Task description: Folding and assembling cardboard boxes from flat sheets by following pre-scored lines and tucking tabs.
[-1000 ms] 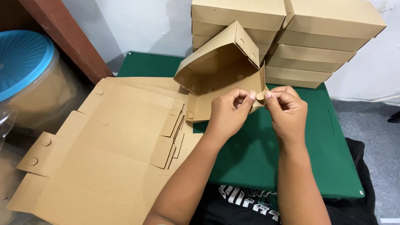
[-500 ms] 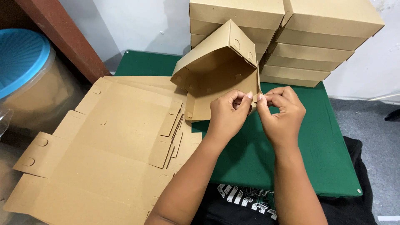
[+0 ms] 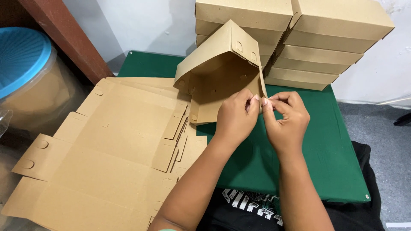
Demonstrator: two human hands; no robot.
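Cardboard box (image 3: 222, 81), half-folded, tipped up on the green table (image 3: 325, 141) w/ its open side facing the camera, just in front of two stacks of finished boxes (image 3: 295, 38). Left hand (image 3: 235, 117) and right hand (image 3: 284, 117) both pinched shut on the box's right side flap (image 3: 260, 87), fingertips nearly touching each other at the lower end of that thin strip. Hard to tell from this view whether a tab is already in its slot; fingers hide the joint.

Risks, judged from how things sit now:
- Flap held only at its lower end, so could buckle or crease mid-strip if pushed hard; thin board, long unsupported edge.
- Box rests on one edge, no hand on its body. Could tip back into the stacks or slide on the cloth under a sideways push.
- Stacks look a bit uneven, right one leaning out; a knock from the raised lid could shift them.
- Tab forced at an angle could tear the slot, esp. w/ both grips crowded on one spot and the view of it blocked.
- Pile of flat blanks (image 3: 111, 162) overhangs the table's left edge near a tub w/ blue lid (image 3: 21, 55); left elbow close above it, a nudge could send sheets off.
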